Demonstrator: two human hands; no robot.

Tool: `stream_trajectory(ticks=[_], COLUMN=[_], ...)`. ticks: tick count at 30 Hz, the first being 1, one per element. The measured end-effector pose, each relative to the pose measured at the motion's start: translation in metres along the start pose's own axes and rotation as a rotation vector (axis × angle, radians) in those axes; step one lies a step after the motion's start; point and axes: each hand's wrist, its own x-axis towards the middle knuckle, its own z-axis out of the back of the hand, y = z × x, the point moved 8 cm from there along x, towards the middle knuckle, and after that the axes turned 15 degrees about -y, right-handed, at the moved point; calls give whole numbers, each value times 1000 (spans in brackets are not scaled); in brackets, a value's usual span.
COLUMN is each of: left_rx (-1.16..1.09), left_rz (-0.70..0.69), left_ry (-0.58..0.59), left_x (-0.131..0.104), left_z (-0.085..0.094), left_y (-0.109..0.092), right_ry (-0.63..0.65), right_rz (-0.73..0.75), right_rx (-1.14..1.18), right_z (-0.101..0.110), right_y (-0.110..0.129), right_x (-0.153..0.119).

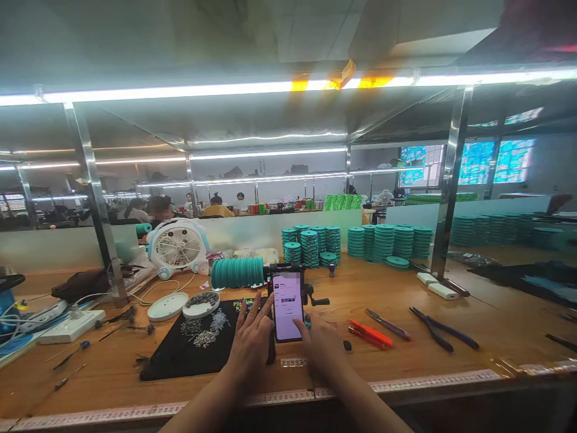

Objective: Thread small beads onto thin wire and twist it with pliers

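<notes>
A phone (287, 322) with a lit pale screen stands propped, leaning back against a black hand-cranked winder (311, 285). My left hand (252, 328) is at the phone's left edge, its fingers spread and stretched forward, with nothing gripped in them. On the phone's other side, my right hand (322, 343) touches the lower right of the screen with one outstretched digit; its other fingers are partly hidden. Teal spools (237, 272) sit in a row on the winder's left. Below the phone lies a small clear strip (293, 362).
A black mat (174, 355) holds piles of small beads (206, 338) and a round white dish (201, 304). Pliers (444, 329), an orange-handled cutter (370, 334) and a grey tool (387, 325) lie right. Teal spool stacks (384, 242) and a white fan (178, 245) stand behind. People sit beyond the divider.
</notes>
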Motion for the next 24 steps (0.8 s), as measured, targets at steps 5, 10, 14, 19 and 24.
stream_trajectory(ticks=[5, 10, 14, 19, 24], left_rx=[16, -29, -34, -21, -15], left_rz=[41, -87, -148, -130, -139], left_ry=[-1, 38, 68, 30, 7], left_x=[18, 9, -1, -3, -5], left_z=[-2, -7, -10, -14, -10], left_y=[3, -8, -13, -8, -9], right_ry=[9, 20, 14, 18, 33], right_rz=[-2, 7, 11, 10, 0], right_rx=[-13, -34, -41, -43, -45], right_z=[-1, 1, 3, 4, 6], right_y=[0, 2, 3, 4, 5], right_x=[1, 1, 0, 1, 0])
